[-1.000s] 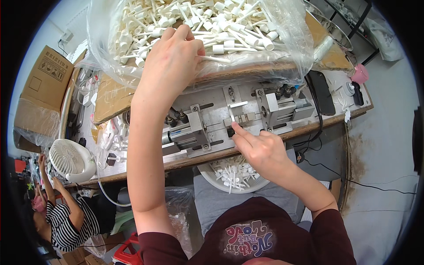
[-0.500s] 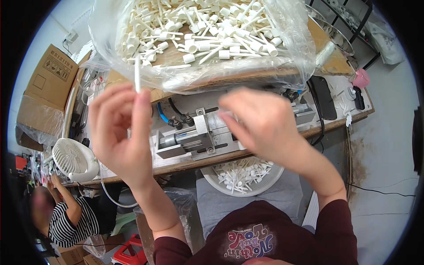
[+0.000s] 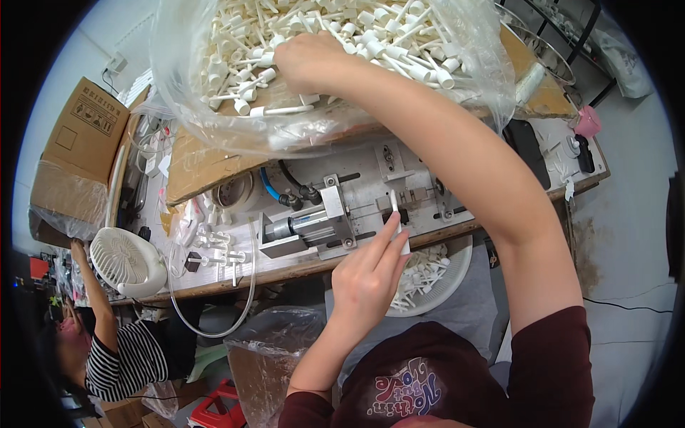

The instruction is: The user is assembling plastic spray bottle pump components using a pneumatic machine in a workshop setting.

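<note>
My left hand (image 3: 365,277) is at the metal clamping fixture (image 3: 335,214) on the bench, its fingers closed on a white stick-type applicator cap (image 3: 394,201). The stick points up and away from the fingers; the cap end shows in part beside them. Farther off, my right hand (image 3: 310,63) is down in a heap of white applicator caps (image 3: 385,43) inside a clear plastic bag (image 3: 285,132). Its fingers are bunched, and what they hold, if anything, is hidden.
A white basket (image 3: 462,274) of similar pieces sits on my lap below the bench edge. To the left are a white fan (image 3: 125,260), clear tubing (image 3: 214,334) and small white parts (image 3: 221,250). A co-worker in a striped shirt (image 3: 128,360) sits at far left.
My left hand has come down and right to the fixture with an applicator cap. My right hand has gone from above the fixture up into the heap.
</note>
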Demonstrator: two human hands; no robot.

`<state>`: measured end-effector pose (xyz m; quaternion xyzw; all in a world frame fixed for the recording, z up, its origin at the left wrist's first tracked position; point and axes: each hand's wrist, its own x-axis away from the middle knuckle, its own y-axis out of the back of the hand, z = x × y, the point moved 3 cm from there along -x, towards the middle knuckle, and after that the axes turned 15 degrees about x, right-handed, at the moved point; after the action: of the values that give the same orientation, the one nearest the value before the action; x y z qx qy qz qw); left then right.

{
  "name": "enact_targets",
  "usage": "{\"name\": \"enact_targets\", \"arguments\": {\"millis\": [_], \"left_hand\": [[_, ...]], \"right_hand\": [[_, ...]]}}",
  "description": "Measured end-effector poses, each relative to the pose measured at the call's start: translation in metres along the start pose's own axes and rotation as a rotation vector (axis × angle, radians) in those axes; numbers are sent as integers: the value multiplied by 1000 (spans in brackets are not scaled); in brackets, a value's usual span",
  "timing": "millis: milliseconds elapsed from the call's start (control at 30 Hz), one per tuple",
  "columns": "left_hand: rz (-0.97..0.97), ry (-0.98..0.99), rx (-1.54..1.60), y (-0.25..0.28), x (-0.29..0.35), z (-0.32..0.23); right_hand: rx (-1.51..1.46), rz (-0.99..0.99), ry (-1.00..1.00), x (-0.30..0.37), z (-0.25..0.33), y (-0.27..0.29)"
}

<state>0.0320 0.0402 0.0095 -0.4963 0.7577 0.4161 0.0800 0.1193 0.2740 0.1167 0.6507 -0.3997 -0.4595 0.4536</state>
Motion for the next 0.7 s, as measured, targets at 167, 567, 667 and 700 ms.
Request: {"name": "enact_targets", "arguments": {"millis": [167, 567, 667, 700], "left_hand": [[36, -33, -139, -15, 2, 10], [52, 25, -160, -15, -8, 13], [69, 10, -168, -15, -11, 12], [73, -2, -166, -13, -10, 13]], "right_hand": [[-237, -162, 88, 15, -2, -4], [-1036, -172, -50, 177, -49, 29], [-1225, -193, -164, 224, -64, 25], [-1265, -155, -253, 238, -70, 22]]}}
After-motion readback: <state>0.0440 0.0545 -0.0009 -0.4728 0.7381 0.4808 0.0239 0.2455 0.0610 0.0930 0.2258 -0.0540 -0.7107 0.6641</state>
